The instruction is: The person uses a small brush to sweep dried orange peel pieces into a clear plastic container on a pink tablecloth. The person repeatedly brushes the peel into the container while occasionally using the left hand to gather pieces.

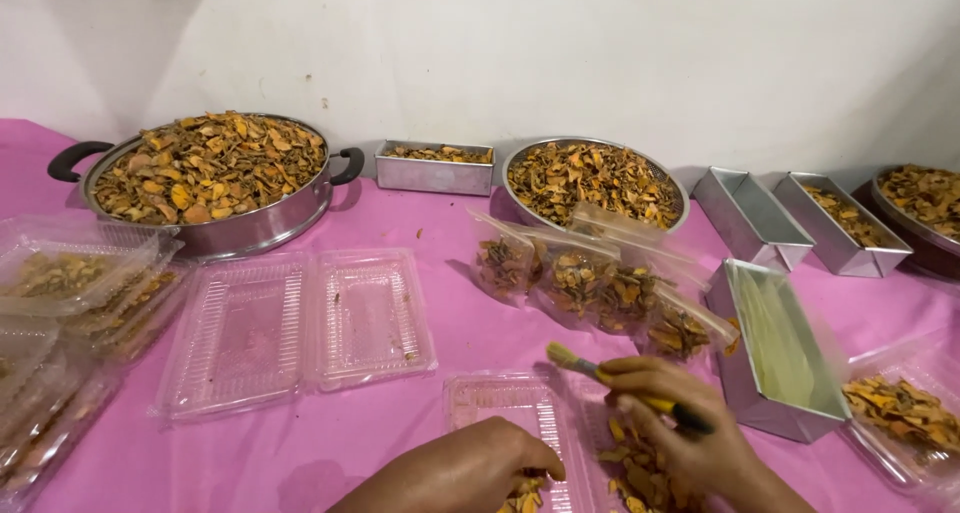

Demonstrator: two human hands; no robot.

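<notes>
My right hand (pixel 680 423) grips a small brush (pixel 580 363) with a yellow handle, bristles pointing left, over a clear plastic clamshell container (pixel 510 403). My left hand (pixel 480 468) is curled at the container's near edge, its fingers on dried orange-brown pieces (pixel 640 468) that lie in the container's right half. Whether the left hand actually holds any pieces is hidden by the fingers.
A big handled pan (pixel 215 173) and a round bowl (pixel 595 183) hold dried pieces. Filled clear bags (pixel 600 288) lie mid-table. An open clamshell (pixel 300 323), stacked filled ones (pixel 70 293), and several metal loaf tins (pixel 780 348) stand on the pink cloth.
</notes>
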